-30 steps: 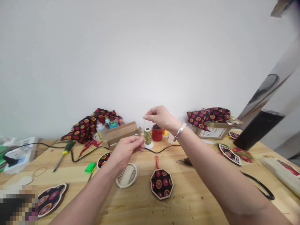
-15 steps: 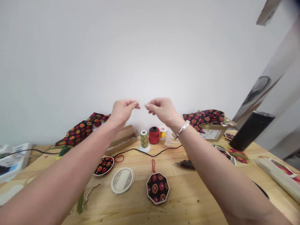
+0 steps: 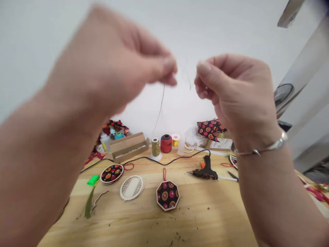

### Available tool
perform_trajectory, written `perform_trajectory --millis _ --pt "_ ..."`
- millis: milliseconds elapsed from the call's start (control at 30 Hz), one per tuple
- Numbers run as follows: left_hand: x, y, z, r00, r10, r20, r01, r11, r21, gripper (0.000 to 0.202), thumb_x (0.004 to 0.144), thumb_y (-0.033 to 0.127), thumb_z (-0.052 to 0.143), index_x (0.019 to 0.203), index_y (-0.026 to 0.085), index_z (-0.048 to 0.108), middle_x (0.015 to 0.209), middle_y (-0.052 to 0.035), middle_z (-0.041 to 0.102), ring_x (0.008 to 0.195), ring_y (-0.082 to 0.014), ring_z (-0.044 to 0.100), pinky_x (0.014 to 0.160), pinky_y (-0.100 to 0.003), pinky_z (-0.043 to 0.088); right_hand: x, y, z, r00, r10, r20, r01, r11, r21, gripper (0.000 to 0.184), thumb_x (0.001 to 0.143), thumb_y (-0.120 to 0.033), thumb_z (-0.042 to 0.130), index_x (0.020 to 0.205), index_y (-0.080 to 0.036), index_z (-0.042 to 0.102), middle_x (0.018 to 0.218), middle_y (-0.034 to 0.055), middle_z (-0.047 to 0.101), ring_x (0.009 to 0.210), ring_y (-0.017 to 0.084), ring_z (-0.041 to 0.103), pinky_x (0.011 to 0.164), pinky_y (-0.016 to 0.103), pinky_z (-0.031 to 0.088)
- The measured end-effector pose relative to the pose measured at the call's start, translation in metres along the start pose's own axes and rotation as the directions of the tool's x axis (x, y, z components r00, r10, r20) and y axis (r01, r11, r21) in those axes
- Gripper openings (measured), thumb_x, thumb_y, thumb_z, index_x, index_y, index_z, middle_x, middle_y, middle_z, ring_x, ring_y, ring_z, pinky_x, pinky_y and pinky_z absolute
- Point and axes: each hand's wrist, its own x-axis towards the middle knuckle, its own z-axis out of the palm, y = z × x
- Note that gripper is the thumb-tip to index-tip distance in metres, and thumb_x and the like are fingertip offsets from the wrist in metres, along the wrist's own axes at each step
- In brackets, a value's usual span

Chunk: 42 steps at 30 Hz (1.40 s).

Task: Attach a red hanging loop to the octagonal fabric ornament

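Note:
Both of my hands are raised in front of the white wall, close to the camera. My left hand (image 3: 133,58) is pinched on a thin thread (image 3: 161,106), which hangs down from its fingertips. Just to the right, my right hand (image 3: 231,79) is also closed, thumb against the fingers, a silver bracelet on its wrist. Fine loose strands show faintly in the gap between the hands; whether they run into the right fingers is too blurred to tell. Below, on the wooden table, lies an octagonal fabric ornament (image 3: 168,195) with a red loop.
A gold thread spool (image 3: 155,147) and a red thread cone (image 3: 166,143) stand by the wall. A black glue gun (image 3: 205,169) lies at right, its cable crossing the table. Left are a round ornament (image 3: 111,173), a pale wooden disc (image 3: 132,188), a green tassel (image 3: 89,204) and an open cardboard box (image 3: 130,147).
Both hands have risen and come much nearer the camera, and the gap between them is wider. The thread below the left hand shows more plainly. The glue gun is uncovered.

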Motion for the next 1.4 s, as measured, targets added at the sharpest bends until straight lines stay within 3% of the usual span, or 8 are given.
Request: perform_trajectory --millis 67,167,300,467,800,967,1167,1400 --pt "-0.028 -0.029 0.014 0.976 -0.038 0.215 0.080 0.979 -0.190 0.024 0.064 0.035 0.071 0.074 0.014 0.076 0.066 0.0004 0.070 0.081 -0.0284 0.067 0.076 -0.043 0.043 -0.025 0.007 -0.008 0.993 0.117 0.030 -0.118 0.993 0.006 0.015 0.079 -0.027 0.062 0.067 -0.019 0.063 0.060 -0.0052 0.056 0.055 0.004 0.051 0.055 0.021 0.040" --pt "-0.073 -0.085 0.049 0.793 -0.258 0.552 0.527 0.746 -0.407 0.017 0.066 0.031 0.071 0.066 0.015 0.075 0.071 -0.0045 0.075 0.075 -0.0241 0.067 0.082 -0.038 0.045 -0.065 0.038 -0.011 0.932 0.337 0.135 -0.341 0.940 0.005 0.015 0.077 -0.030 0.064 0.069 -0.018 0.063 0.059 -0.0032 0.057 0.053 0.006 0.049 0.051 0.021 0.038" --pt "-0.118 -0.140 0.091 0.647 -0.310 0.697 0.714 0.566 -0.412 0.021 0.070 0.034 0.068 0.064 0.014 0.074 0.073 -0.0088 0.076 0.079 -0.0279 0.068 0.080 -0.038 0.048 -0.109 0.097 0.005 0.775 0.569 0.276 -0.575 0.815 -0.064 0.022 0.073 -0.033 0.063 0.061 -0.015 0.057 0.053 -0.0043 0.050 0.047 0.006 0.041 0.047 0.022 0.034" --pt "-0.138 -0.170 0.113 0.521 -0.338 0.784 0.837 0.382 -0.391 0.018 0.072 0.035 0.067 0.065 0.018 0.073 0.072 -0.0076 0.076 0.075 -0.0251 0.070 0.077 -0.036 0.050 -0.137 0.148 0.025 0.763 0.591 0.261 -0.578 0.805 -0.136 0.027 0.073 -0.036 0.060 0.056 -0.016 0.053 0.048 -0.0053 0.045 0.043 0.007 0.038 0.043 0.021 0.032" --pt "-0.146 -0.185 0.119 0.455 -0.338 0.824 0.878 0.326 -0.351 0.020 0.069 0.033 0.072 0.063 0.013 0.073 0.068 -0.0118 0.075 0.065 -0.0213 0.069 0.068 -0.030 0.052 -0.164 0.149 0.033 0.914 0.378 0.147 -0.335 0.908 -0.251 0.023 0.085 -0.022 0.048 0.099 -0.021 0.067 0.110 0.0092 0.065 0.105 0.021 0.055 0.095 0.037 0.040" --pt "-0.148 -0.180 0.116 0.456 -0.302 0.837 0.871 0.346 -0.349 0.020 0.070 0.032 0.071 0.066 0.012 0.074 0.064 -0.0097 0.073 0.060 -0.0182 0.067 0.063 -0.027 0.051 -0.168 0.130 0.043 0.790 0.367 0.490 -0.381 0.922 -0.077 0.026 0.085 -0.023 0.053 0.108 -0.022 0.065 0.109 0.0060 0.068 0.100 0.017 0.062 0.089 0.031 0.047" --pt "-0.151 -0.180 0.117 0.429 -0.282 0.858 0.883 0.331 -0.333 0.020 0.068 0.030 0.073 0.063 0.011 0.072 0.057 -0.0080 0.071 0.056 -0.0182 0.067 0.060 -0.027 0.050 -0.173 0.134 0.043 0.640 0.449 0.623 -0.503 0.858 -0.101 0.028 0.079 -0.016 0.058 0.104 -0.025 0.068 0.086 0.0006 0.071 0.073 0.015 0.064 0.068 0.025 0.050" --pt "-0.152 -0.178 0.119 0.355 -0.304 0.884 0.928 0.230 -0.294 0.019 0.071 0.030 0.070 0.070 0.011 0.073 0.064 -0.0092 0.074 0.062 -0.0217 0.070 0.064 -0.031 0.053 -0.169 0.137 0.040 0.735 0.419 0.534 -0.340 0.908 -0.245 0.009 0.076 -0.016 0.064 0.074 -0.020 0.072 0.067 0.0007 0.066 0.062 0.013 0.058 0.060 0.022 0.044"
